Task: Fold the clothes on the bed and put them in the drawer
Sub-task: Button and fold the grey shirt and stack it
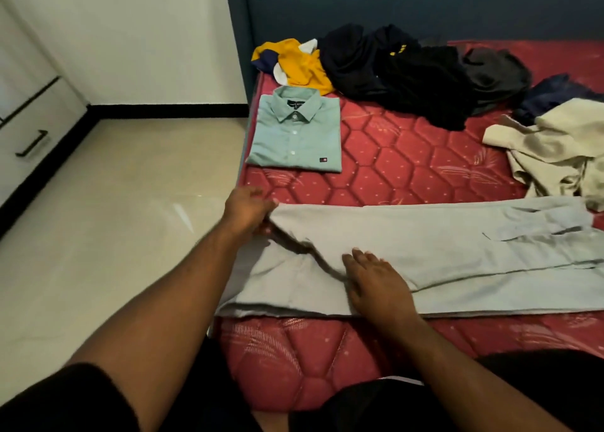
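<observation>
While the left hand (pixel 250 208) pinches the hem end of the grey trousers (pixel 425 255) at centre frame, lifting it to begin a fold, the right hand (pixel 376 281) lies flat with fingers straight, pressing the cloth so the legs stay aligned. Trousers lie lengthwise across the near part of the bed (pixel 408 157), towards the right edge of the frame. A folded green shirt (pixel 295 134) sits above them, set aside as finished. Unfolded dark clothes (pixel 408 72), a yellow garment (pixel 300 62) and a beige garment (pixel 555 144) wait along the upper right. Drawer fronts (pixel 36 127), apparently closed, stand at left.
</observation>
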A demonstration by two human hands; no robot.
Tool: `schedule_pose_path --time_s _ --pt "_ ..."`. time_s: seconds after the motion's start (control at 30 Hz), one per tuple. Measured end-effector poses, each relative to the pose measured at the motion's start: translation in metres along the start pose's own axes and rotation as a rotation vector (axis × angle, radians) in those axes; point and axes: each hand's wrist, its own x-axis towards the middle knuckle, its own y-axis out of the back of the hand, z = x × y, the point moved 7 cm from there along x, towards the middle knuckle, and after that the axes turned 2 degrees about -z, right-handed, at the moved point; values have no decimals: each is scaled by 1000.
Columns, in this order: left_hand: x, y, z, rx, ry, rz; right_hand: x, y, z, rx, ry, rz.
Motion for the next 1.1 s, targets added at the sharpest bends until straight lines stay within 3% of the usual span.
schedule_pose_path --time_s 0.1,0.2,0.4,0.5,0.57,0.63,0.67,0.73,0.8,0.9,1.0,1.1 --pt "14 8 6 6 -126 89 -12 11 8 -15 7 147" --pt "14 11 -26 -101 16 146 -24 9 -2 -53 82 239" --pt "17 18 -23 -200 -12 233 -19 3 -5 -179 57 120" --pt "8 29 -18 18 -53 372 -17 3 -5 -105 47 77" --pt "-3 32 6 337 -263 424 -13 10 0 66 39 135" --pt "-5 11 22 561 -439 190 -2 23 16 213 14 260" --pt "-4 -2 21 676 -427 14 7 27 28 262 -13 291" --pt "-3 -17 12 976 -374 -219 31 28 53 350 -87 241" --pt "5 -21 8 1111 -358 -281 55 23 81 366 -174 135" --pt "8 -31 24 905 -442 -380 79 19 121 297 -316 29" --pt "8 -38 52 624 -543 -439 84 27 141 189 -375 36" --pt "27 -40 37 768 -477 -471 81 32 145 152 -377 120"
